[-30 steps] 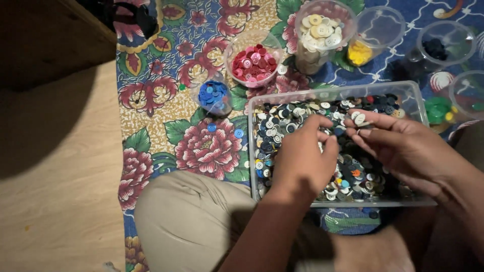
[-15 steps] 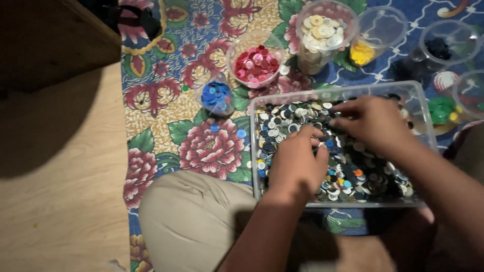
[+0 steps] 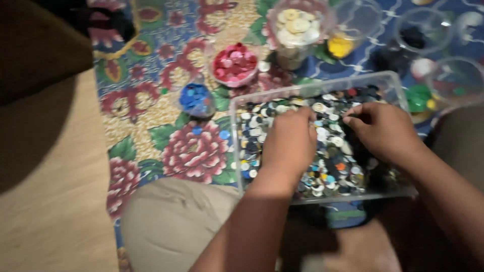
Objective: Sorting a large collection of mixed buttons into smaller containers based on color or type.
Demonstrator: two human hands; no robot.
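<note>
Palms down, both hands (image 3: 290, 143) (image 3: 383, 131) curl loosely into mixed buttons (image 3: 327, 151), grasp unclear.

Lighting dim and warm overall. The floral mat (image 3: 166, 95) and the clear bin (image 3: 388, 85) are the best-lit areas. Heavy shadow covers the wooden floor (image 3: 45, 201) at left and the lower right corner. Motion blur softens the whole frame, including both hands. Faint glare on the plastic cups (image 3: 363, 20) at top.

No labels, signs or screens show. The only containers are plain ones: a clear plastic tub (image 3: 393, 88) of mixed buttons and small clear cups (image 3: 353, 20) behind it.
</note>
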